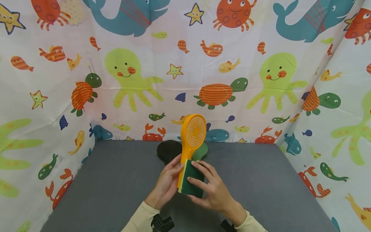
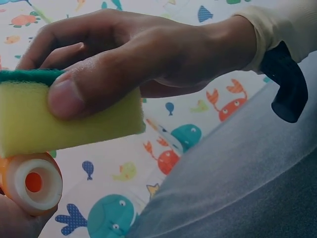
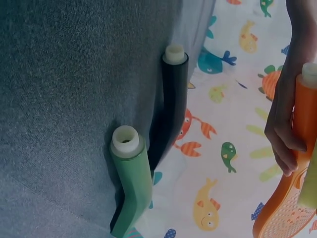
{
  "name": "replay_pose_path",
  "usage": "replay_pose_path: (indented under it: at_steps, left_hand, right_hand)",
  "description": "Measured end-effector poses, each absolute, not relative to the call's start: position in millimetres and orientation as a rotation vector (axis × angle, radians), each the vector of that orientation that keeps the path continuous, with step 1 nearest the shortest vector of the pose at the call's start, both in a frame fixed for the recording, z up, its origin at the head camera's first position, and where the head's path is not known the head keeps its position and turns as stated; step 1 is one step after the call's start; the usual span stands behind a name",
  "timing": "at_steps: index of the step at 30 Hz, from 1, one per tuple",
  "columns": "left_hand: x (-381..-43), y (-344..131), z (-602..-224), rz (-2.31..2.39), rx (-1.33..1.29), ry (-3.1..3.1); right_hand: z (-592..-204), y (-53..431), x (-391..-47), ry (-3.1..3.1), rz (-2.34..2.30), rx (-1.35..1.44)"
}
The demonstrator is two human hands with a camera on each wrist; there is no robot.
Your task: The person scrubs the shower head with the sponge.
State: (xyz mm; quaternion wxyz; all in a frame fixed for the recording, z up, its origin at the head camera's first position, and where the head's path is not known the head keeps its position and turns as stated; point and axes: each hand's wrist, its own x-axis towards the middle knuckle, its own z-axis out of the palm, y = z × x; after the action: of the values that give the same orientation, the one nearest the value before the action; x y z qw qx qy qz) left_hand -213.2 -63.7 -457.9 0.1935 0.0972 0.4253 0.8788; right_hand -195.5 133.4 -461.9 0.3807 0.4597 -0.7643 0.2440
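Observation:
My left hand (image 1: 166,183) grips the handle of an orange shower head (image 1: 185,138), which stands upright with its perforated round face turned up and to the right. In the left wrist view the white hollow connector (image 2: 42,186) shows at the handle's bottom end. My right hand (image 1: 214,190) holds a sponge (image 1: 195,180), yellow with a dark green scouring layer, against the handle just below the head. Its thumb lies on the yellow side and its fingers spread over the green side. The left palm is mostly hidden behind the handle.
Behind the hands, a black shower head (image 1: 167,150) and a green shower head (image 1: 201,151) lie side by side on the grey table (image 1: 116,187). Their white connectors show in the right wrist view. A curtain (image 1: 162,96) printed with sea animals hangs at the back and sides.

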Motion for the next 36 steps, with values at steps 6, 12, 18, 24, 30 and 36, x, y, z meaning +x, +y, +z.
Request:
replay_pose_path:
  at_steps: [6,12,18,24,30,36]
  left_hand:
    - [-214,-65,-457,2.478,0.265,1.179]
    - [-215,-65,-457,2.467,0.252,1.233]
    - [-213,-64,-455,2.457,0.266,1.258]
    - [-209,-63,-455,2.434,0.275,1.25]
    - [-207,-64,-456,2.431,0.271,1.285]
    - [-206,-64,-455,2.436,0.277,1.297]
  right_hand:
    - [-461,134,-197,-1.964,0.61,1.174]
    - [-458,135,-198,-1.961,0.604,1.179]
    - [-456,138,-200,-1.959,0.604,1.168]
    - [-452,141,-202,-1.966,0.594,1.146]
    - [-447,143,-206,-1.949,0.592,1.15]
    - [-444,146,-210,-1.927,0.599,1.135]
